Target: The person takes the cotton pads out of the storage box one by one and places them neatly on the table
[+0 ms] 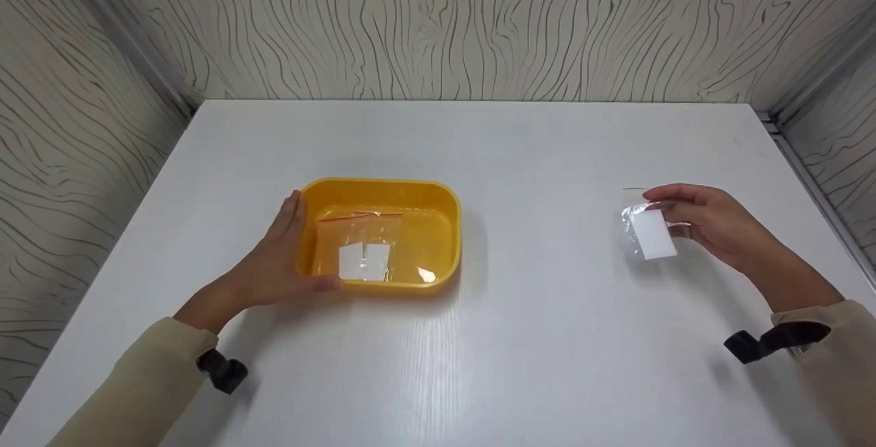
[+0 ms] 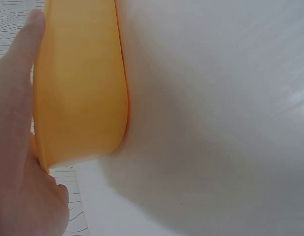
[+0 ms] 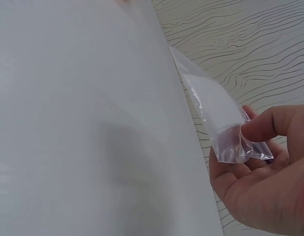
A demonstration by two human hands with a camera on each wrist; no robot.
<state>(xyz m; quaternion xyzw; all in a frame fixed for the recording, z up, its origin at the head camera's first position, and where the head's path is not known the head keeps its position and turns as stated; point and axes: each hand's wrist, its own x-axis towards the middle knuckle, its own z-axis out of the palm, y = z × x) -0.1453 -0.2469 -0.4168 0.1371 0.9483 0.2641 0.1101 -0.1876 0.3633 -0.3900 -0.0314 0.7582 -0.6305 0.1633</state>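
A yellow plastic box [image 1: 448,235] stands on the table, left of centre. My left hand [image 1: 277,255] grips its left end, with the thumb along the front wall and the fingers at the back left corner. Inside the box lie clear zip bags [image 1: 328,231] with red seal lines and white pieces in them; they overlap. Over at the right, my right hand [image 1: 715,221] pinches a clear plastic bag [image 3: 210,101] between thumb and fingers. It holds a flat white piece [image 1: 653,235] and appears raised above the table.
The white table [image 1: 547,337] reaches back to a wall panel [image 1: 479,22] with a wood-grain pattern. More patterned panels stand at the left and right sides. Each sleeve has a black strap mount [image 1: 222,370] near the wrist.
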